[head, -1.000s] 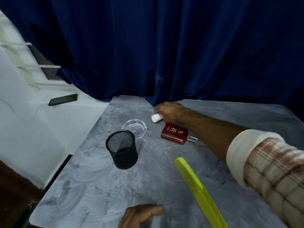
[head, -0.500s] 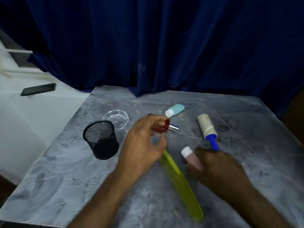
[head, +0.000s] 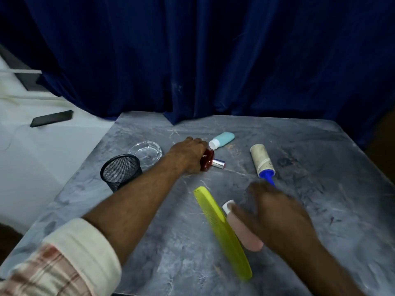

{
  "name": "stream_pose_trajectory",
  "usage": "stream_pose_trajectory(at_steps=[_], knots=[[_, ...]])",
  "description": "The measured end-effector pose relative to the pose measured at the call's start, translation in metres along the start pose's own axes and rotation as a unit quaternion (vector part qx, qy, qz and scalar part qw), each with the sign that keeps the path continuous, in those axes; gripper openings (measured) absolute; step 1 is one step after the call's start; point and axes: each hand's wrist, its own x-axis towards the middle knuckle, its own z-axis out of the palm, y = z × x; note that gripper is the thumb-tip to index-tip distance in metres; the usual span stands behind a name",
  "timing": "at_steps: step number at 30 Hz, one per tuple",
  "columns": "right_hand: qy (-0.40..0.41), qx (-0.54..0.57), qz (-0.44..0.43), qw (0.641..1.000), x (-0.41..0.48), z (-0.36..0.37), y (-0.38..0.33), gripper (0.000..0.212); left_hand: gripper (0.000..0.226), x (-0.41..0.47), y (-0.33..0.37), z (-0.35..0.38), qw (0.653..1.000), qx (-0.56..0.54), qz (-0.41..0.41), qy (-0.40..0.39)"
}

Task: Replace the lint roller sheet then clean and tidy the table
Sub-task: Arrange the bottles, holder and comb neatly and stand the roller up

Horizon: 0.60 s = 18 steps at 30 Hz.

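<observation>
The lint roller lies on the grey marbled table, its dirty sheet roll toward the curtain and its blue handle pointing at my right hand. My left hand reaches across and closes over a red perfume bottle with a silver cap. My right hand rests on a pink bottle with a white cap, fingers curled along it. A yellow-green comb lies just left of the pink bottle.
A teal bottle lies near the curtain. A black mesh cup stands at the left, with a glass ashtray behind it. A dark phone lies on the white surface to the left. The blue curtain hangs behind.
My left hand has reached forward and come down onto the red perfume bottle. My right hand still rests on the pink bottle, which lies at about the same spot.
</observation>
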Motion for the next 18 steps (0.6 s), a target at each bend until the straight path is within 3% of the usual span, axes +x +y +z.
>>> stream_pose_trajectory(at_steps=[5,8,10,12,15,18], knots=[[0.100,0.077,-0.061,0.990,0.083,-0.046,0.011,0.046,0.070,0.006,-0.004,-0.011,0.999,0.036,0.010,-0.028],[0.061,0.070,-0.085,0.992,0.147,-0.047,0.014,0.028,0.073,0.004,-0.008,-0.017,0.999,0.037,0.013,-0.019],[0.032,0.070,-0.073,0.994,0.175,-0.039,0.012,0.025,0.079,-0.002,-0.013,-0.013,1.000,-0.028,-0.007,0.008],[0.060,0.144,-0.043,0.987,0.189,-0.031,0.009,0.020,0.082,-0.012,-0.017,-0.003,0.988,-0.140,-0.035,0.062],[0.075,0.368,0.000,0.927,0.191,-0.014,-0.005,0.017,0.077,-0.028,-0.015,0.018,0.932,-0.294,-0.097,0.190],[-0.041,0.537,0.033,0.842,0.180,0.006,-0.030,0.041,0.075,-0.033,-0.003,0.035,0.864,-0.368,-0.178,0.293]])
